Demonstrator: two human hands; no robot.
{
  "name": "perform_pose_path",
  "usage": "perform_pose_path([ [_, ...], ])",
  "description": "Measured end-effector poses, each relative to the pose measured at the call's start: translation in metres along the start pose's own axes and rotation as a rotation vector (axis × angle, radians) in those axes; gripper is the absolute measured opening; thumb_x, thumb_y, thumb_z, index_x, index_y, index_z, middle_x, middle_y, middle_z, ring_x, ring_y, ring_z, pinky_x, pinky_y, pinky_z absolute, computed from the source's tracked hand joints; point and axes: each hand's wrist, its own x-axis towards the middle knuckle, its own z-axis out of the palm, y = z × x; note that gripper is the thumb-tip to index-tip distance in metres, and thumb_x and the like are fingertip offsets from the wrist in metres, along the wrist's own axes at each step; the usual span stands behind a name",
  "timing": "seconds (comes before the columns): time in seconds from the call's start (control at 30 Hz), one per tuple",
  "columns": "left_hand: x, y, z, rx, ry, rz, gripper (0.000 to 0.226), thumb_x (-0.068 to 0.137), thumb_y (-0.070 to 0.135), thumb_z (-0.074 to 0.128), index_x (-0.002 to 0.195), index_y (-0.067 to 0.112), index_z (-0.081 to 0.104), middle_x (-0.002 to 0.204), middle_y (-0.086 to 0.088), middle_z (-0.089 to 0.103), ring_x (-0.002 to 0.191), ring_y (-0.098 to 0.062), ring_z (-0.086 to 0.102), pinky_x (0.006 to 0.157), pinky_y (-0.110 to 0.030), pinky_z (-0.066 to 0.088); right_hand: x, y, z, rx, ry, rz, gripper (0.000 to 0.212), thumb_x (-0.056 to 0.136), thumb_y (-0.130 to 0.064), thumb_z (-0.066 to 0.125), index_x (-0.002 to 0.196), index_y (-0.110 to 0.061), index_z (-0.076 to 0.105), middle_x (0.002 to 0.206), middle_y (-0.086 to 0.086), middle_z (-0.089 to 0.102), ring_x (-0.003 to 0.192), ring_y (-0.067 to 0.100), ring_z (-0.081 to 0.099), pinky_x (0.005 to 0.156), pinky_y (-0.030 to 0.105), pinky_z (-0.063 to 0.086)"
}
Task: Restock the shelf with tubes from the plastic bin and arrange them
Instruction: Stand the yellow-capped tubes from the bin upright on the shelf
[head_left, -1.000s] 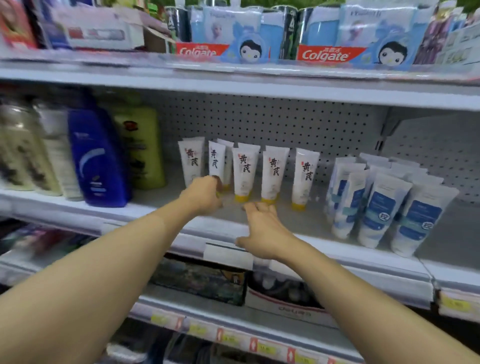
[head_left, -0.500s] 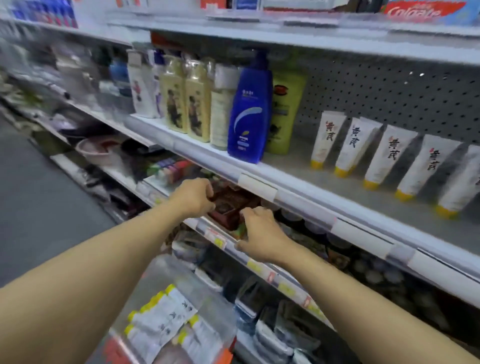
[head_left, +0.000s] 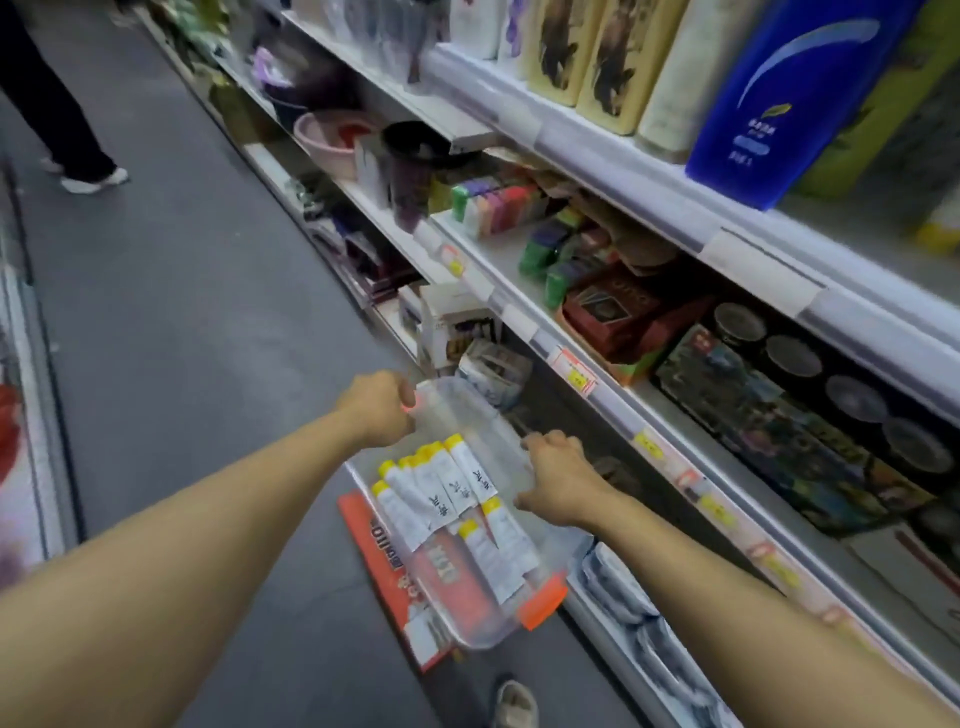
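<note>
Both hands over clear bin (head_left: 545, 558) — left hand (head_left: 382, 408) curled on far rim, right hand (head_left: 558, 475) curled, grip unclear; tubes (head_left: 441, 483) between.

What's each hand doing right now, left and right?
Left hand: fingers curled at the far rim of the clear plastic bin; grip cannot be told.
Right hand: over the bin's right rim, fingers hidden; cannot be told.

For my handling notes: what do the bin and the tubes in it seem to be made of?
Plastic bin: clear, glossy hard plastic, apparently; the tubes show through its walls. Tubes: probably soft matte white plastic with yellow caps, though blur leaves the finish uncertain.
</note>
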Motion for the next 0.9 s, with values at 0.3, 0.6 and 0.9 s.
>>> perform_pose_path([
  [0.3,0.044,-0.052,0.087,-0.063,-0.131,-0.101,0.03,0.081,0.015,0.066,0.109,0.011,0.059,0.113,-0.005,0.063,0.106,-0.023,0.057,0.083,-0.024,0.042,0.076,0.018,0.061,-0.021,-0.185,-0.037,0.067,0.082,-0.028,0.068,0.137,-0.009,0.035,0.138,0.015,0.034,0.132,0.032,0.03,0.107,0.038,0.035],
  [0.6,0.13,-0.084,0.176,0.198,-0.212,-0.175,0.046,0.084,0.007,0.054,0.129,0.017,0.046,0.131,-0.009,0.051,0.121,-0.028,0.049,0.094,-0.035,0.044,0.173,0.05,0.121,0.024,-0.312,-0.104,0.064,0.084,-0.022,0.066,0.138,-0.01,0.034,0.136,0.013,0.036,0.131,0.03,0.032,0.104,0.035,0.036],
  [0.9,0.197,-0.114,0.253,0.719,-0.311,0.033,0.034,0.089,0.01,0.045,0.12,0.018,0.054,0.124,-0.008,0.051,0.118,-0.03,0.047,0.098,-0.04,0.035,0.237,0.081,0.184,0.041,-0.349,-0.13,0.054,0.086,-0.009,0.062,0.133,-0.013,0.038,0.134,0.008,0.039,0.125,0.024,0.039,0.098,0.031,0.039],
])
